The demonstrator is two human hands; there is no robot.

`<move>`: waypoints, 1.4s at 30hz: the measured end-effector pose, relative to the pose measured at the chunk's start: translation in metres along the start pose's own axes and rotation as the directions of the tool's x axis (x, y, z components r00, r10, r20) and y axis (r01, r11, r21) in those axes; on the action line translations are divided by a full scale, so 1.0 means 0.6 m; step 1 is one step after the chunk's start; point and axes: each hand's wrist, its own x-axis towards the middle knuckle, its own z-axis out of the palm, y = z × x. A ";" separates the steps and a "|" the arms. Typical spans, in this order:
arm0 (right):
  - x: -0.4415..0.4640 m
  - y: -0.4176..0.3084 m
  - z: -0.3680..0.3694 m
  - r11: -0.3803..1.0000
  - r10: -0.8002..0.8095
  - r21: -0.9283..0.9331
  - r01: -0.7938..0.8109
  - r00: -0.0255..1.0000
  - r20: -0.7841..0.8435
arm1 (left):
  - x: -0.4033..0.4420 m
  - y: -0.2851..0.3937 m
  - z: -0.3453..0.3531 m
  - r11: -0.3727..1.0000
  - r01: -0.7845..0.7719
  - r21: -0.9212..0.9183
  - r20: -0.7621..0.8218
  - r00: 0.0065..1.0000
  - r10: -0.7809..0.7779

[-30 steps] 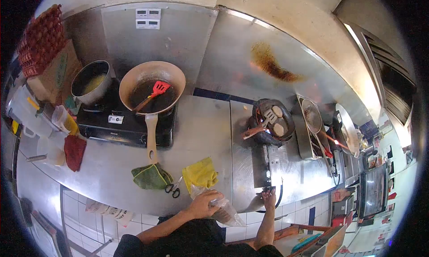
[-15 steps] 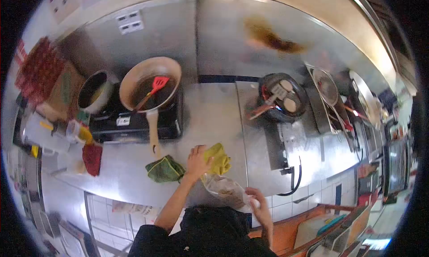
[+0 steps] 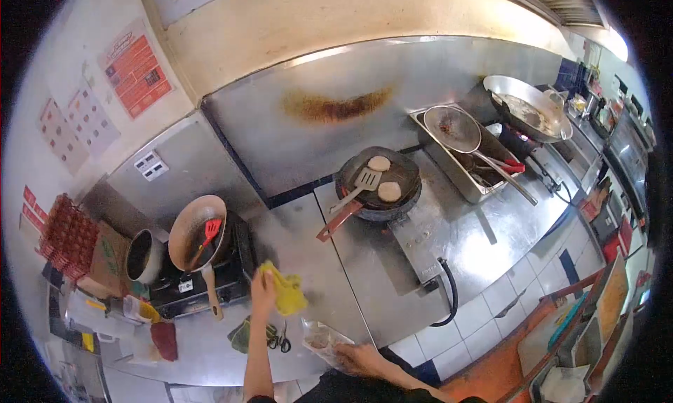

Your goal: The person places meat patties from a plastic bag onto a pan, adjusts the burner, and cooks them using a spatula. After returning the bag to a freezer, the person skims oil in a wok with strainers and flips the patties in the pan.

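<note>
My left hand point(image 3: 262, 292) is closed on the edge of a yellow cloth point(image 3: 289, 295) over the steel counter. A clear plastic bag point(image 3: 321, 338) with something brownish inside is gripped by my right hand point(image 3: 361, 361) near the counter's front edge. Between the two, black-handled scissors point(image 3: 281, 342) lie on the counter. A dark green cloth point(image 3: 240, 337) rests partly behind my left forearm. Further back, a dark frying pan point(image 3: 406, 175) holds two round pale patties point(image 3: 389, 191) and a slotted spatula point(image 3: 366, 179).
On the left, a deep tan pan point(image 3: 184, 224) with a red spatula point(image 3: 212, 229) stands on a black stove point(image 3: 242, 252), handle toward me. A strainer point(image 3: 452, 128) lies over a steel tray point(image 3: 484, 186). A large wok point(image 3: 526, 108) is at the far right. A black hose point(image 3: 452, 298) curves over the front edge.
My view has swung right and up, so the counter things shift left. The yellow cloth is now apart from the plastic bag in my right hand. The scissors have come into sight.
</note>
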 end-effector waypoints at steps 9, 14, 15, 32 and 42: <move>0.018 0.010 -0.028 0.977 -0.213 0.020 0.212 0.974 0.076 | 0.245 0.115 0.099 0.922 0.295 -0.250 0.376 0.907 -0.188; 0.025 0.048 0.011 0.987 -0.159 -0.007 0.161 0.983 0.090 | 0.321 0.130 0.196 0.798 0.578 -0.172 0.746 0.606 -0.277; 0.026 0.050 0.009 0.986 -0.164 -0.011 0.166 0.983 0.077 | 0.326 0.135 0.210 0.794 0.592 -0.139 0.765 0.573 -0.294; 0.035 0.057 0.005 0.975 -0.219 -0.022 0.222 0.972 0.085 | 0.335 0.133 0.362 0.977 -0.081 0.195 0.829 0.546 -0.120; 0.022 0.026 -0.033 0.961 -0.269 0.072 0.268 0.963 -0.004 | 0.319 0.173 0.363 0.921 -0.219 0.322 0.760 0.640 -0.114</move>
